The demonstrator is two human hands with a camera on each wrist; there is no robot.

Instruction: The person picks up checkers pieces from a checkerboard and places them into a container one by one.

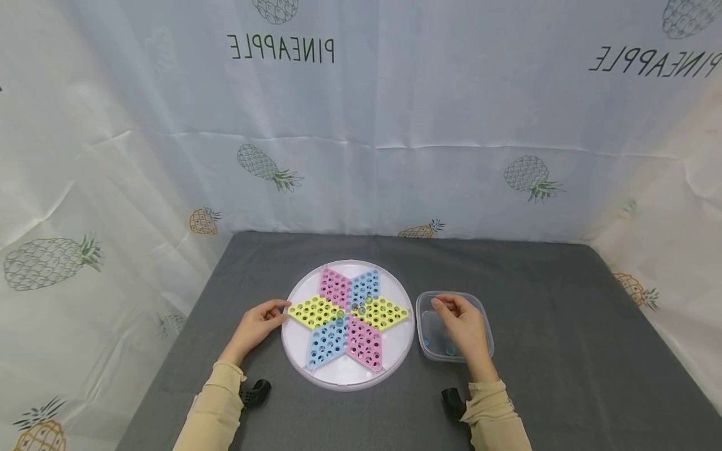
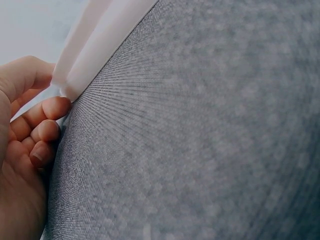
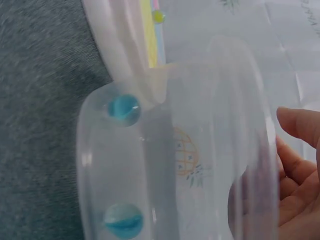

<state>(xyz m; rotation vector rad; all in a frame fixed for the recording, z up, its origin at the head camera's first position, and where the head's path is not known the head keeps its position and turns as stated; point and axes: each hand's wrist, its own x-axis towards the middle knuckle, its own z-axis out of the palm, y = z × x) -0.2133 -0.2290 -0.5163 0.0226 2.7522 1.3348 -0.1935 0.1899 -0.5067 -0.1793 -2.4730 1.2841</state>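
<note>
A round white Chinese checkers board (image 1: pixel 296 374) with a pink, blue and yellow star lies on the table. Several marbles (image 1: pixel 340 314) sit near its middle. At the board's left edge, my left hand (image 1: pixel 258 324) pinches the rim (image 2: pixel 92 50) between thumb and curled fingers. To the right stands a clear plastic container (image 1: pixel 427 356) with two blue marbles (image 3: pixel 124 220) in view inside. My right hand (image 1: pixel 464 326) is over the container, fingers loosely bent. In the right wrist view the thumb is apart from the fingers, and nothing shows between them.
Dark grey cloth covers the table (image 1: pixel 564 351). White curtains (image 1: pixel 361 106) printed with pineapples hang behind it and at both sides. A black wrist strap piece (image 1: pixel 256 393) is at the left sleeve, another (image 1: pixel 453 404) at the right.
</note>
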